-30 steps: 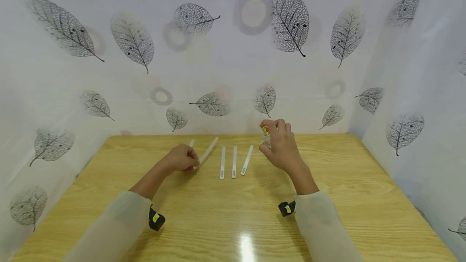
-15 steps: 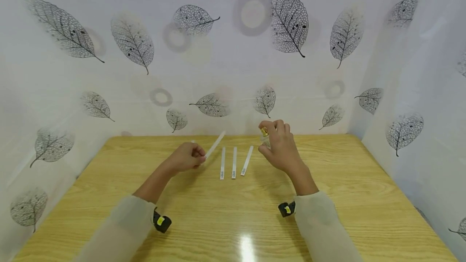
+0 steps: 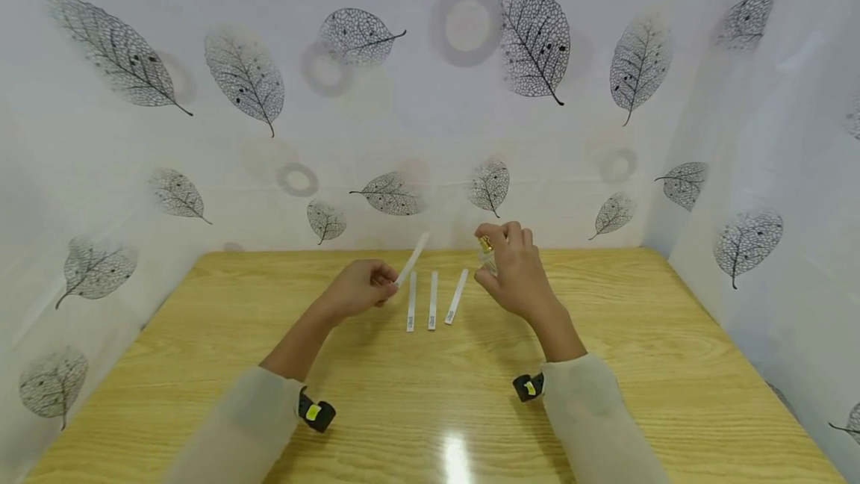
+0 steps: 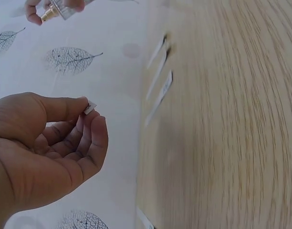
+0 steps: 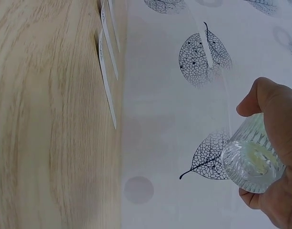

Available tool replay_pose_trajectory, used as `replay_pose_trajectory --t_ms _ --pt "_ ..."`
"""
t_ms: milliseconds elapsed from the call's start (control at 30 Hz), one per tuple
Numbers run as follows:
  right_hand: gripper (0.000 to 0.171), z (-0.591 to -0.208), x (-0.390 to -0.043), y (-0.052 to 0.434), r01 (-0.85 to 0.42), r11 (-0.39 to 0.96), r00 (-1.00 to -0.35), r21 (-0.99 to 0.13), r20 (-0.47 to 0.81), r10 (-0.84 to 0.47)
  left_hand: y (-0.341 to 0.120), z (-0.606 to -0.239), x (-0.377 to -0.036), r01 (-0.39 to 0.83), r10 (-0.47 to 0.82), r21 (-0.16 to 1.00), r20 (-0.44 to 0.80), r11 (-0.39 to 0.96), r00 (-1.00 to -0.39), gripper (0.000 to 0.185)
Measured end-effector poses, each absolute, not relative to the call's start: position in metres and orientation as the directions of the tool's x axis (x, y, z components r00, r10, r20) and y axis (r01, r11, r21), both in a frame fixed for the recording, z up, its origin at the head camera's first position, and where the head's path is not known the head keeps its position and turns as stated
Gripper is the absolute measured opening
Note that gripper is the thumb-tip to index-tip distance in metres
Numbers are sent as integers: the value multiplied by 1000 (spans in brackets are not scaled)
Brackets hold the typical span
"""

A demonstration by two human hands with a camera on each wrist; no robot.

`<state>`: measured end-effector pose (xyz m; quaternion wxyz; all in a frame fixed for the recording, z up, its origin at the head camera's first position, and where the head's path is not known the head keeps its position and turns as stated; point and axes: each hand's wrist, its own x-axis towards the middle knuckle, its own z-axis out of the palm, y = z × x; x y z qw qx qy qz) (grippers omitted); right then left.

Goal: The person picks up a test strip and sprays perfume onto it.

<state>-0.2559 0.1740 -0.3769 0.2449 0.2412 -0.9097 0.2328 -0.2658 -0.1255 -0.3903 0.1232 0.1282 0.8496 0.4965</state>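
At centre frame, my left hand (image 3: 359, 288) pinches a white paper test strip (image 3: 412, 259), now lifted off the wooden table (image 3: 605, 364) toward the ribbed glass spray bottle (image 5: 253, 162) gripped in my right hand (image 3: 513, 275); spraying looks imminent.

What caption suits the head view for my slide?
Left hand pinches a raised paper strip; right hand holds a small glass bottle.

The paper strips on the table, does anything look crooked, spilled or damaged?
Only slightly: of three paper strips lying flat, the rightmost strip slants off parallel. The left hand pinches a fourth strip; the right hand holds a glass bottle. No spill shows.
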Motion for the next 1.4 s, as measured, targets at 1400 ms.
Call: replay_pose_trajectory --t_ms 1400 --pt "58 -382 -261 172 -638 714 -653 -288 694 -303 -70 -388 -244 99 419 951 -34 294 -907 13"
